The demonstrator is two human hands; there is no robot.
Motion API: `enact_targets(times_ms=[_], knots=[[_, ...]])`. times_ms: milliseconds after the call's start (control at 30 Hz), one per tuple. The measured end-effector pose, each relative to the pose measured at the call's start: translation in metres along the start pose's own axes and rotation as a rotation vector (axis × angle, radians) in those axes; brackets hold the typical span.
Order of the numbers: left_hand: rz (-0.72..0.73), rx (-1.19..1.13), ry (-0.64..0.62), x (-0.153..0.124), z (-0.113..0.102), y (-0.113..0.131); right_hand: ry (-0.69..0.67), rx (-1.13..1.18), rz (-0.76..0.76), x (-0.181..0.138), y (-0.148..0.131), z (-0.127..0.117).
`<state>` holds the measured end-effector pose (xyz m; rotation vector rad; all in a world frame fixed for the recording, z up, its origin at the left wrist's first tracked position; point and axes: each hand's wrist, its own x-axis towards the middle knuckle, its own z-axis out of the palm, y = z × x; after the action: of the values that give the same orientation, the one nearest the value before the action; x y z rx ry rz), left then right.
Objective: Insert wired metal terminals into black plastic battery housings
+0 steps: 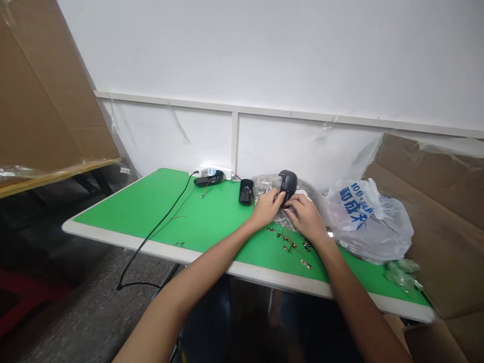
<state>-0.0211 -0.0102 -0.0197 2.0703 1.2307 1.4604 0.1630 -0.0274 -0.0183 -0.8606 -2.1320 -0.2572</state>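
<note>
Both my hands meet over the far middle of the green table (159, 212). My left hand (266, 207) and my right hand (305, 218) are closed around a black rounded plastic part (288, 184), held upright. Behind it lies a clear bag of small parts (264, 184). Several small metal pieces with thin wires (291, 245) are scattered on the green surface just below my hands. A second black part (246, 192) lies left of my left hand.
A white plastic bag with blue print (366, 222) sits at the right. A white power strip (217, 173) and a black device (208, 179) with a cable (159, 227) running off the table's front edge lie at the back. Cardboard sheets stand at left and right.
</note>
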Motion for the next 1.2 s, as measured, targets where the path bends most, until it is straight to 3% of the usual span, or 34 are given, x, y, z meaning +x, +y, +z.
enact_targets(times_ms=[200,367,500,633,767,867,1000,1100,1200], knots=[[-0.033,-0.035,0.057,0.002,-0.003,0.001,0.061,-0.002,0.016,0.003,-0.008,-0.002],[-0.056,-0.122,0.091,0.001,-0.012,0.003,0.218,0.03,0.023,0.004,-0.009,-0.007],[-0.106,-0.131,0.167,-0.011,-0.028,0.009,0.33,-0.024,0.064,0.002,-0.003,-0.01],[-0.183,-0.121,0.249,-0.039,-0.058,0.015,0.387,-0.049,0.088,-0.001,0.002,-0.01],[-0.281,-0.071,0.307,-0.077,-0.117,0.014,0.397,-0.052,0.075,-0.002,0.004,-0.007],[-0.359,0.115,0.396,-0.096,-0.188,0.008,0.408,-0.054,0.086,-0.002,0.003,-0.005],[-0.426,0.556,0.493,-0.107,-0.291,-0.005,0.438,-0.075,0.079,-0.001,0.002,-0.002],[-0.556,0.77,0.403,-0.115,-0.344,-0.019,0.446,-0.095,0.057,-0.001,0.003,-0.001],[-0.649,0.862,0.237,-0.124,-0.366,-0.032,0.444,-0.129,0.049,-0.003,0.005,-0.002]])
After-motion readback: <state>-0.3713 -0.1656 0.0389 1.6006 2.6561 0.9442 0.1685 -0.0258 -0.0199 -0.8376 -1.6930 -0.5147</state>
